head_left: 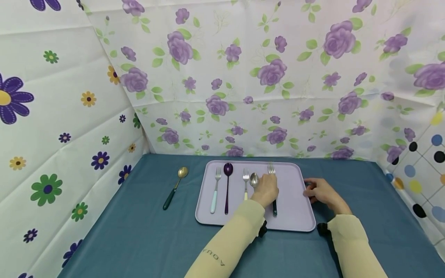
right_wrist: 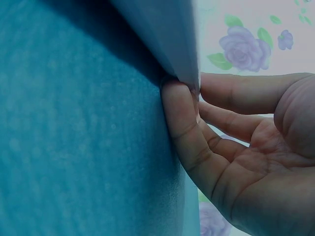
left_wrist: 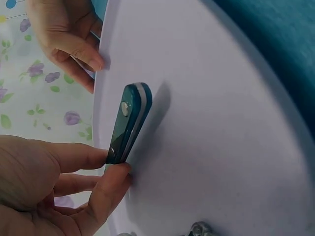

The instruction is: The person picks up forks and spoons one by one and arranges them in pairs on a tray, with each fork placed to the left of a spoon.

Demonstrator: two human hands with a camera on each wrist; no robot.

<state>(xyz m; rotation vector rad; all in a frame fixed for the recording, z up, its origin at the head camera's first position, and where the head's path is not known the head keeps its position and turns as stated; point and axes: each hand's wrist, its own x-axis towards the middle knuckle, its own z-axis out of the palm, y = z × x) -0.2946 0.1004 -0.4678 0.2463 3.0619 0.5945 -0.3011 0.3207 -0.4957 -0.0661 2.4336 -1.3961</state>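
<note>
My left hand [head_left: 266, 189] pinches a fork [head_left: 271, 168] with a dark green handle between thumb and fingers, over the lilac tray [head_left: 292, 200]. In the left wrist view the green handle [left_wrist: 129, 123] tilts up and casts a shadow on the tray. My right hand [head_left: 324, 193] grips the tray's right rim; the right wrist view shows thumb and fingers [right_wrist: 182, 108] on either side of the edge. Close to the left hand are a silver spoon [head_left: 254, 179], its handle hidden by that hand, and a fork [head_left: 245, 175] with a pale yellow handle.
A fork with a light blue handle [head_left: 213, 201] and a dark purple spoon [head_left: 227, 170] lie on the tray's left part. Left of the tray, a gold spoon [head_left: 182, 172] with a dark green handle lies on the blue tablecloth [head_left: 139, 231]. Patterned cloths [head_left: 222, 77] surround the table.
</note>
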